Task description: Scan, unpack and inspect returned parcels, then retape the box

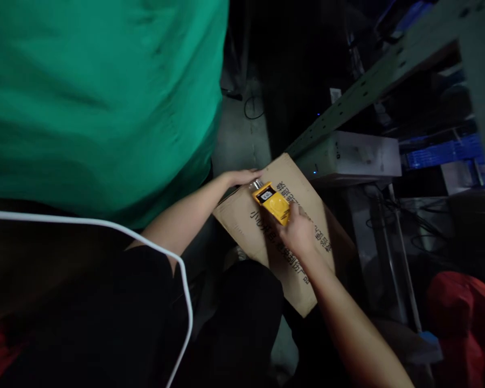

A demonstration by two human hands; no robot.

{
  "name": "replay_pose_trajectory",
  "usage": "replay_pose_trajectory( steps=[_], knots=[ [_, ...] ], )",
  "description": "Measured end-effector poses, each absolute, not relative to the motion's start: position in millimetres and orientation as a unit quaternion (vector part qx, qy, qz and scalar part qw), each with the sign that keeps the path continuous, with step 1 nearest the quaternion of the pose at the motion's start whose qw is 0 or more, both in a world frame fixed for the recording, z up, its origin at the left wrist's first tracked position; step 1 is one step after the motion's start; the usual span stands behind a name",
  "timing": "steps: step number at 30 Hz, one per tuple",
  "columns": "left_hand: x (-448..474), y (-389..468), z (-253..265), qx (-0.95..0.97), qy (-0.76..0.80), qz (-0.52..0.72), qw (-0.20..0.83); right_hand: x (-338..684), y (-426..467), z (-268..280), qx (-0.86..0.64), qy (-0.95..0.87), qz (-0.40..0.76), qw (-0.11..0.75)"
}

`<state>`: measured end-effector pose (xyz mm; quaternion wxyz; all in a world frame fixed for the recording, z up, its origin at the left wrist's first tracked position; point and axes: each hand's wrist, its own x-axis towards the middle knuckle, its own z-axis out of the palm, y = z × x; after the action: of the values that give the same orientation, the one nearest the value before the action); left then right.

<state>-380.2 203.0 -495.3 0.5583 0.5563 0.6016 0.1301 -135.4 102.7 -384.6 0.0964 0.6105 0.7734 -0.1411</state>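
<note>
A brown cardboard box point(246, 215) with black printed characters lies at a slant in front of my knees. My right hand point(298, 230) is closed around a yellow hand-held tool point(277, 207) with a dark window and a clear or metallic front end. That front end points toward the box's upper left edge, close to my left hand. My left hand point(242, 177) lies along that edge with fingers stretched out, touching the cardboard. Its fingertips are near the tool's front end. Whether the tool touches the box cannot be told.
At upper left, a person in a green shirt point(105, 102) stands close. A metal rack beam point(359, 97) runs along the right, above a pale box-shaped unit point(359, 153). Red fabric point(469, 323) is at lower right. A white cable point(145, 240) crosses the lower left.
</note>
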Motion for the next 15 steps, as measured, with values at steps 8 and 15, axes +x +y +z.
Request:
replay_pose_trajectory(
  steps=[8, 15],
  knots=[
    [-274.8, 324.3, -452.9, 0.801, 0.471, -0.067, 0.363, -136.8, 112.5, -371.5, 0.594, 0.771, -0.214, 0.087],
    [-247.3, 306.2, -458.5, 0.792, 0.499, -0.179, 0.304, -108.5, 105.1, -361.4, 0.553, 0.787, -0.259, 0.087]
  ],
)
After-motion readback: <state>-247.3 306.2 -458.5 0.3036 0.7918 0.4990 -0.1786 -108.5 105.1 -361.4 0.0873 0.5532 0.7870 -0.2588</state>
